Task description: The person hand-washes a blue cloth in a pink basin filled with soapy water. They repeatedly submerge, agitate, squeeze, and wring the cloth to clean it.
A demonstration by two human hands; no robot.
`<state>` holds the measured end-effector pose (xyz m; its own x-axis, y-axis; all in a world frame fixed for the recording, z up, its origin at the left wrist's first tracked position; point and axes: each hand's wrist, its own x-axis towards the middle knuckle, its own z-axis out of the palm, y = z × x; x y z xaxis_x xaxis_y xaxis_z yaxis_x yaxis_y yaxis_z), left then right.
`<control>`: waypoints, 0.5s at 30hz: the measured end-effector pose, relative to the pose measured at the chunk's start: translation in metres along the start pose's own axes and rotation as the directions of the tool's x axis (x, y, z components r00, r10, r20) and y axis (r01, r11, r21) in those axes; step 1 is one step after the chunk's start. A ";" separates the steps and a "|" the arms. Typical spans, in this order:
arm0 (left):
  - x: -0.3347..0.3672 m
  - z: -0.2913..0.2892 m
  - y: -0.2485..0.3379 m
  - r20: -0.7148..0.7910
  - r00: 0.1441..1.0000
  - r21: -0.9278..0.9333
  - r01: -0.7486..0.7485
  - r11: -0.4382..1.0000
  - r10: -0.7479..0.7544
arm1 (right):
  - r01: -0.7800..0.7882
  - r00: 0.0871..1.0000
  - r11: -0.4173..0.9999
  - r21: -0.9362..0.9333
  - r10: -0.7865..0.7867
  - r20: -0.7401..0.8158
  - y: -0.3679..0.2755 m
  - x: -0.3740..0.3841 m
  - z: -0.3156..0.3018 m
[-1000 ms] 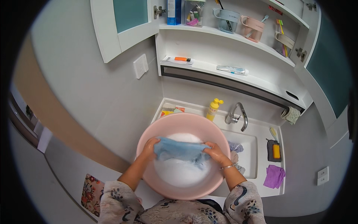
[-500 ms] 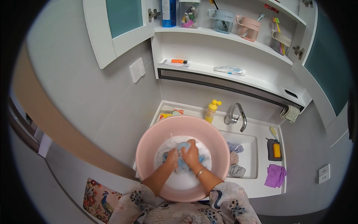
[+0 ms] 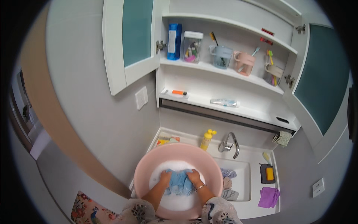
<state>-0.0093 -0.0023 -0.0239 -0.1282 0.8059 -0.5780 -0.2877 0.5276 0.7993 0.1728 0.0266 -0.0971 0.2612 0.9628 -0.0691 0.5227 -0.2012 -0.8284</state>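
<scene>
A wet light-blue cloth garment (image 3: 180, 183) is spread between my two hands, above white suds in a big pink basin (image 3: 147, 166). My left hand (image 3: 165, 178) grips its left upper edge, fingers closed on the fabric. At the opposite edge my right hand (image 3: 194, 177), with a bracelet at the wrist, pinches the cloth too. The garment's lower part hangs down to the foam (image 3: 175, 203). What kind of garment it is I cannot tell.
Right of the basin, a white sink (image 3: 244, 181) holds several crumpled cloths (image 3: 228, 183) under a chrome faucet (image 3: 229, 145). A yellow bottle (image 3: 206, 140) stands behind. On the right counter lie a purple cloth (image 3: 269, 196) and a yellow bar (image 3: 269, 173). Open cabinet doors (image 3: 317, 78) hang above.
The blue garment, bunched between my hands before, is now stretched out wide. My hands have moved apart. The view has tilted up, showing more of the cabinet.
</scene>
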 end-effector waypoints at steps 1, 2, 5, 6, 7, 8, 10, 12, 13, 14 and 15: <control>0.014 -0.012 -0.011 -0.083 0.996 -0.140 -0.029 0.990 0.018 | -0.131 0.965 0.957 0.260 0.064 0.254 -0.049 -0.019 -0.008; 0.039 -0.026 -0.028 -0.165 0.986 -0.276 -0.073 0.958 0.027 | -0.033 0.948 0.935 0.352 -0.082 0.308 -0.099 -0.041 -0.013; 0.022 0.005 -0.017 -0.147 0.989 -0.412 -0.060 0.909 -0.002 | 0.250 0.938 0.846 0.472 -0.332 0.100 -0.135 -0.084 -0.022; 0.000 0.005 -0.001 -0.146 0.989 -0.422 -0.047 0.905 -0.016 | 0.261 0.945 0.872 0.414 -0.318 0.073 -0.143 -0.101 -0.021; -0.018 -0.001 0.008 0.039 0.996 -0.537 0.084 0.840 -0.075 | 0.274 0.948 0.893 0.358 -0.314 0.058 -0.161 -0.120 -0.023; -0.009 -0.012 -0.011 0.211 0.977 -0.609 0.124 0.783 0.010 | 0.288 0.947 0.906 0.309 -0.318 0.051 -0.172 -0.133 -0.019; 0.020 -0.023 -0.043 0.503 0.823 -0.715 0.224 0.662 0.265 | 0.333 0.943 0.910 0.249 -0.315 -0.110 -0.166 -0.115 -0.011; -0.074 0.027 0.029 0.091 0.968 -0.296 0.250 0.922 -0.233 | 0.137 0.976 0.988 0.068 -0.123 -0.179 -0.146 -0.071 -0.028; -0.063 0.024 0.013 0.156 0.974 -0.210 0.198 0.957 -0.167 | 0.146 0.980 0.982 0.118 -0.127 -0.155 -0.149 -0.069 -0.038; -0.050 0.022 -0.005 0.230 0.967 -0.116 0.139 0.983 -0.110 | 0.146 0.982 0.975 0.165 -0.123 -0.140 -0.147 -0.073 -0.045; -0.051 0.027 0.004 0.182 0.980 -0.138 0.102 0.985 -0.075 | 0.245 0.963 0.961 0.124 -0.228 -0.142 -0.151 -0.080 -0.051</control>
<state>0.0214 -0.0343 0.0128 0.0693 0.7993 -0.5970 -0.4279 0.5644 0.7060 0.1139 -0.0296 0.0618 0.2476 0.9479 0.2006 0.4661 0.0650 -0.8823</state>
